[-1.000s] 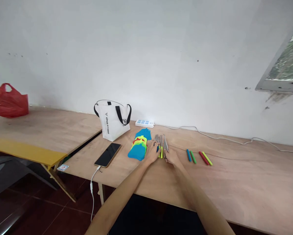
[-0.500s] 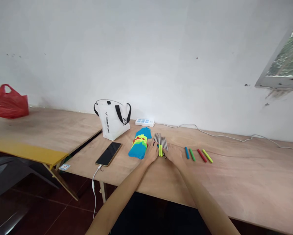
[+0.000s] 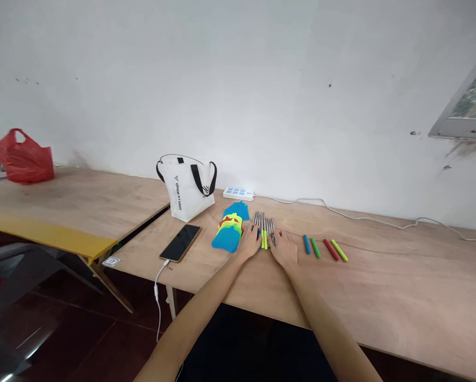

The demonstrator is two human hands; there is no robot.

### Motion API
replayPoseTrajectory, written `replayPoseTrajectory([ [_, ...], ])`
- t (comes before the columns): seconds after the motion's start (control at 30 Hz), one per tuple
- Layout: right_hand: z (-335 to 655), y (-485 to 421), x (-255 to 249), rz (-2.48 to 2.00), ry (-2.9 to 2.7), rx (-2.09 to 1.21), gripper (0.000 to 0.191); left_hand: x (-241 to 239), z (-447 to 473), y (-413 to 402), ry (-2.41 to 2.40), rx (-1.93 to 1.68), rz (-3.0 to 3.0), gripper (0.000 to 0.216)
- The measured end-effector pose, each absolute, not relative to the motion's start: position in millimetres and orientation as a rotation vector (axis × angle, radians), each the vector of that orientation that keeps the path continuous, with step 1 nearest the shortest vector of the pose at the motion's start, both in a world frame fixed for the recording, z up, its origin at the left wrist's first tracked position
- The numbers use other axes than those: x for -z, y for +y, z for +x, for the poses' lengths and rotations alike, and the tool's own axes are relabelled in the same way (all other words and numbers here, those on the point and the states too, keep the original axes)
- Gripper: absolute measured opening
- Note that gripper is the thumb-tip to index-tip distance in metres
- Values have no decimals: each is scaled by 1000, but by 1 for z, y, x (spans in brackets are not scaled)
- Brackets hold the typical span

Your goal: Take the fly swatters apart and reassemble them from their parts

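Note:
A row of thin metal rods (image 3: pixel 263 223) with coloured grips lies on the wooden table (image 3: pixel 381 297). My left hand (image 3: pixel 249 243) rests flat on their near left ends, fingers stretched out. My right hand (image 3: pixel 284 249) lies flat on their near right ends, fingers apart. A stack of blue, yellow and red mesh pieces (image 3: pixel 229 231) sits just left of my left hand. Several loose coloured sticks (image 3: pixel 324 248), blue, green, red and yellow, lie to the right of my right hand.
A phone (image 3: pixel 179 242) on a white cable lies near the table's left edge. A white tote bag (image 3: pixel 187 187) and a power strip (image 3: pixel 238 193) with its cord stand by the wall. A second table (image 3: pixel 63 204) with a red plastic bag (image 3: pixel 22 159) is at left.
Both hands have drawn slightly closer around the rod bundle, squaring it up. The camera view has shifted a little to the left and down.

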State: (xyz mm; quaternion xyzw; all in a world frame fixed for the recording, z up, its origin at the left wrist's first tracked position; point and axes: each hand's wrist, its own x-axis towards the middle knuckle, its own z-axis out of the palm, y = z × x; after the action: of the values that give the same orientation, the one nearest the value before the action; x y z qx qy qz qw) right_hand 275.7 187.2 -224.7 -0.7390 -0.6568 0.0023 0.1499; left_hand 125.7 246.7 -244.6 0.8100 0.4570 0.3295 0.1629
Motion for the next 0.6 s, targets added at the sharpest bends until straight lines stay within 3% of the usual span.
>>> replayPoseTrajectory([
  [0.33,251,193,208,-2066,-1953,56,39,249,123,254,1263,-1136,2142,41],
  [0.6,233,217,199,-2220,-1928,-96,47,255,119,265,1262,-1221,2027,44],
])
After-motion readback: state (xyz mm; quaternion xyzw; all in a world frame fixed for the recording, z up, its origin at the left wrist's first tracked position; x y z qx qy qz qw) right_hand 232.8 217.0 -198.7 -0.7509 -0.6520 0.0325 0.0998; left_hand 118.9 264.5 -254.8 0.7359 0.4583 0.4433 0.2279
